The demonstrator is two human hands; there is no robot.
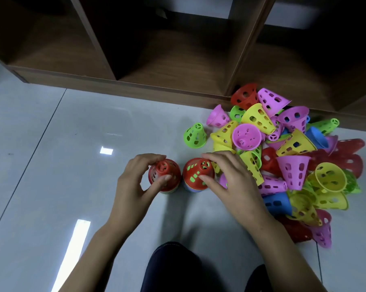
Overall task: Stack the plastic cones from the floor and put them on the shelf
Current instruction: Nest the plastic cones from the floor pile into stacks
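Two short stacks of perforated plastic cones stand side by side on the grey tiled floor, each topped by a red cone. My left hand grips the left stack between thumb and curled fingers. My right hand holds the right stack, whose holes show green underneath. A loose pile of cones in pink, yellow, green, red and blue lies to the right. The brown wooden shelf with open compartments stands just behind.
A single green cone lies apart at the left edge of the pile. My dark trouser knees are at the bottom centre. Bare floor tiles stretch to the left. A white bin sits in the upper right compartment.
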